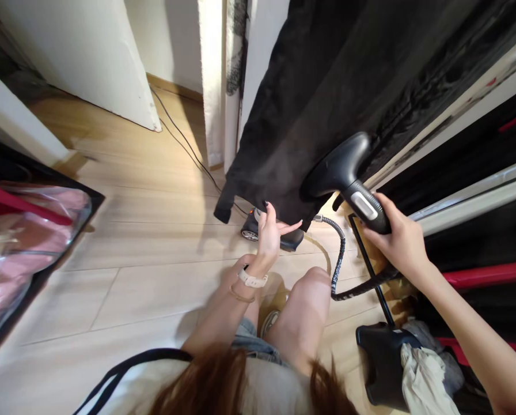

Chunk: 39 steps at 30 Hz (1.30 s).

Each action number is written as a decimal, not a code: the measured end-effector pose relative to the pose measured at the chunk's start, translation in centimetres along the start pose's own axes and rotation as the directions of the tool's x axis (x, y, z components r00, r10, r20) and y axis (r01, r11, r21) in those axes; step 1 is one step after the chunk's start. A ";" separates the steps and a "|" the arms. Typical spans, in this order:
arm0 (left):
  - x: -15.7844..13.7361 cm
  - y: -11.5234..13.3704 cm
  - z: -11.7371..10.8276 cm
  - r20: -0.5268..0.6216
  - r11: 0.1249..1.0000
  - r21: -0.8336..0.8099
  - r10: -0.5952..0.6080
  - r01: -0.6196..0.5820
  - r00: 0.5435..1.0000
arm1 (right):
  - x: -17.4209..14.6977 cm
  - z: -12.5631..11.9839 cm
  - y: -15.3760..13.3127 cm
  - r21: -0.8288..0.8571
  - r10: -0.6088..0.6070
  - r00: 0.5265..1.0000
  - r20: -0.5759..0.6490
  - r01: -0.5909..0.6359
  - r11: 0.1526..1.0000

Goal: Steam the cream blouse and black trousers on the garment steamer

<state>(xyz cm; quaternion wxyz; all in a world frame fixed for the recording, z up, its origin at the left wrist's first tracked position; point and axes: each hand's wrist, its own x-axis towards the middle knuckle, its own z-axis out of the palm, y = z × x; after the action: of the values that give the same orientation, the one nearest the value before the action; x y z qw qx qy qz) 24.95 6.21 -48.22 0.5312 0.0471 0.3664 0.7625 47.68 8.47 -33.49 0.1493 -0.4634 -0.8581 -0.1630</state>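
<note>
My right hand (398, 236) is wrapped round the handle of a black garment steamer (348, 178), whose broad head lies against a hanging black garment (279, 138). From the handle a ribbed hose (340, 248) loops down to the steamer's dark wheeled base (292, 239) on the floor. My left hand (270, 233), with a pale watch (253, 279) at the wrist, is at the garment's bottom edge. Its fingers are spread apart, and no held thing shows in them; whether they touch the cloth I cannot tell. The hand partly hides the base.
A thin power cord (189, 147) runs across the wooden floor (154, 242) past a white door (89, 57). Pink items in clear plastic (37, 230) lie at the left. Low right, a black stool-like object (379, 363) stands beside crumpled pale cloth (424, 374).
</note>
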 end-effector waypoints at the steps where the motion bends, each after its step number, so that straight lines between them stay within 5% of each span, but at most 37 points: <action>1: 0.0 0.1 0.0 0.005 1.000 0.000 -0.001 0.001 1.000 | 0.0 0.0 0.0 -0.006 -0.021 0.999 0.035 0.021 1.000; 7: 0.0 0.4 -0.2 0.013 0.999 -0.036 0.002 -0.001 1.000 | 0.0 0.9 -0.3 0.054 0.039 0.999 -0.015 -0.038 0.998; 12: -0.2 1.0 -0.1 0.029 0.998 -0.055 -0.036 0.037 0.999 | 0.3 2.0 -0.2 0.126 -0.004 0.998 0.062 -0.004 0.992; 20: 0.1 1.9 -0.4 0.033 0.994 -0.086 -0.068 0.071 0.997 | 1.5 -1.7 1.0 0.115 0.146 0.942 -0.302 -0.116 0.987; 29: 0.0 0.8 -0.8 0.044 0.978 -0.183 -0.098 0.104 0.994 | -0.6 1.1 -1.7 0.096 -0.043 0.999 0.024 0.040 0.995; 33: -0.3 0.9 -0.9 0.041 0.973 -0.204 -0.101 0.108 0.994 | -0.7 2.0 -1.6 0.093 0.089 0.994 -0.060 -0.083 0.992; 39: -0.6 1.3 -1.0 0.059 0.965 -0.221 -0.128 0.138 0.990 | -1.2 1.9 -1.8 0.131 0.029 1.000 0.006 -0.029 0.991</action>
<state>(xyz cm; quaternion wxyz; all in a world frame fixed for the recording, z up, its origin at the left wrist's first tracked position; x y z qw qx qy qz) 23.71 4.95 -47.98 0.5911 -0.0211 0.2686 0.7603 46.56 7.45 -35.95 0.1802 -0.4654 -0.8604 -0.1033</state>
